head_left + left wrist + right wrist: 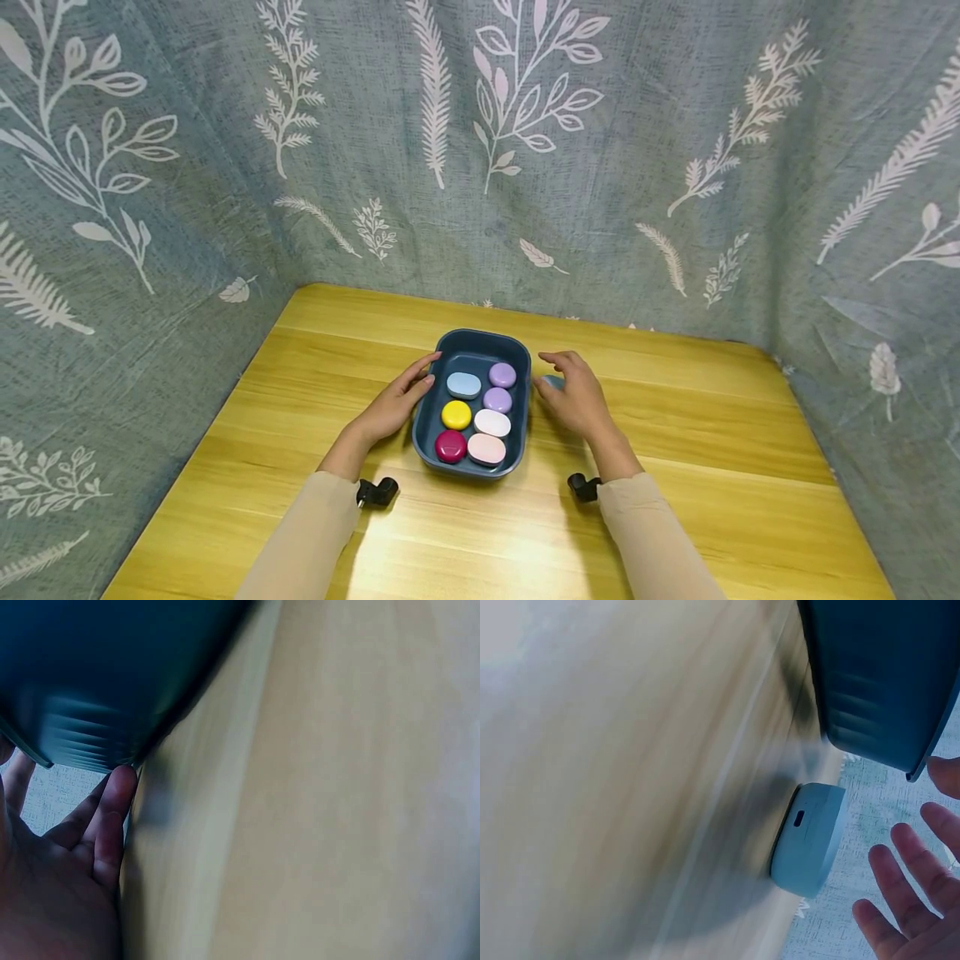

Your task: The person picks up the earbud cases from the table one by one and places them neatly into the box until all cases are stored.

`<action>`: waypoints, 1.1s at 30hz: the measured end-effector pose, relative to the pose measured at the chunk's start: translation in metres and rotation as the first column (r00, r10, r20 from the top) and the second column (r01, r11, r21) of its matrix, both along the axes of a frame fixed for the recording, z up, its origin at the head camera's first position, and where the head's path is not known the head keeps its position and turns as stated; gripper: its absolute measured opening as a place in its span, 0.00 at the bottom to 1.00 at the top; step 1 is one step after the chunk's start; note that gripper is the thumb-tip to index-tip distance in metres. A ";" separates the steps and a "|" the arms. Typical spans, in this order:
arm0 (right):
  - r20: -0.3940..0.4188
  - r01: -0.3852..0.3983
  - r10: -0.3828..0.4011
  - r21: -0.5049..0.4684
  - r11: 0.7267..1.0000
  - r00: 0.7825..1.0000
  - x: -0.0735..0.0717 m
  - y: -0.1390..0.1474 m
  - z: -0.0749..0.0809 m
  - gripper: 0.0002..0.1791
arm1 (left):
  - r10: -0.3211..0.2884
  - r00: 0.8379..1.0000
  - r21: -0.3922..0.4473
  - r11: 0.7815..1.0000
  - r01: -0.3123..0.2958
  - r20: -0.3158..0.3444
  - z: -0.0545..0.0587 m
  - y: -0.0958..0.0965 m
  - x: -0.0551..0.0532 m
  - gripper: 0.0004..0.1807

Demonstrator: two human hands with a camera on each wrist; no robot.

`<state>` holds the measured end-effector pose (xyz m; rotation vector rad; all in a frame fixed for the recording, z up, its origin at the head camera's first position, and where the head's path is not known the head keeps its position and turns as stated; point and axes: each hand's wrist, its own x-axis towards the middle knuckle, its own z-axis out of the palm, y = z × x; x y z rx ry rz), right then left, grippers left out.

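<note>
A dark blue rectangular bin with rounded corners (472, 362) sits in the middle of the wooden table. Inside lie several small smooth cases: light blue (463, 385), yellow (456, 415), crimson (451, 447), two lilac, one white (492, 422) and one pale pink (486, 449). My left hand (396, 406) touches the bin's left side, fingers loosely bent along its outer wall (90, 697). My right hand (577, 396) hovers at the right side with spread fingers, thumb close to the rim. Below it a light blue case with a small slot, like an earbud case (810, 840), stands on the table.
The wooden table (712, 450) extends on both sides of the bin. A grey-blue curtain with white leaf prints (510, 233) hangs around its back and sides. Black wrist cameras (377, 492) stick out below both hands.
</note>
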<state>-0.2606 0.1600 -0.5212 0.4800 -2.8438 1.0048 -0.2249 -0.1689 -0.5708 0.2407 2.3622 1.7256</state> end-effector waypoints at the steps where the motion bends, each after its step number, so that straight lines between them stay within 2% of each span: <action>1: 0.004 0.001 -0.001 0.009 1.000 1.000 0.000 0.001 0.000 0.25 | 0.000 1.000 0.001 1.000 0.000 0.003 0.000 0.000 0.000 0.26; 18: 0.078 0.031 -0.047 0.190 0.981 0.996 -0.004 0.007 -0.001 0.27 | -0.005 1.000 0.006 1.000 0.005 -0.006 0.002 0.000 0.000 0.26; 29: 0.077 0.008 -0.027 0.232 0.973 0.997 -0.007 0.010 -0.004 0.26 | -0.009 1.000 0.018 1.000 0.009 0.003 0.002 -0.001 0.001 0.27; 33: 0.101 0.013 -0.040 0.253 0.967 0.994 -0.008 0.009 -0.005 0.26 | -0.006 1.000 0.016 1.000 0.006 0.006 0.001 -0.001 0.001 0.27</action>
